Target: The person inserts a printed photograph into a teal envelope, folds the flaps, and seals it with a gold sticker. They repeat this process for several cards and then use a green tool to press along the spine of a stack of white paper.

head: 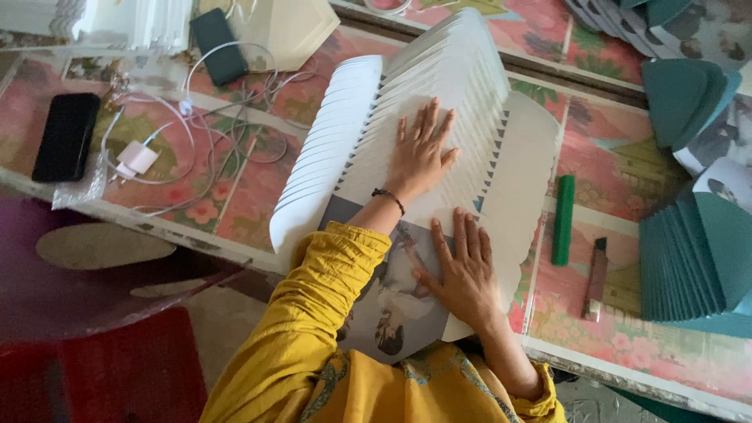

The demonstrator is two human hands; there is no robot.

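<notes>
A long fanned row of overlapping white paper sheets (439,94) lies across the floral-covered table (235,211). My left hand (421,153), with a dark bead bracelet at the wrist, presses flat on the middle of this row, fingers spread. My right hand (464,274) lies flat nearer to me, on the near end of the white sheets and partly on a printed picture sheet (392,301) beneath them. Both arms wear yellow sleeves. Neither hand grips anything.
A green stick (562,219) and a utility knife (597,278) lie right of the sheets. Fanned teal sheets (693,258) stand at the right edge. A black phone (66,137), white charger and cables (196,129) and a dark flat device (219,47) sit left. A red stool (125,368) stands below.
</notes>
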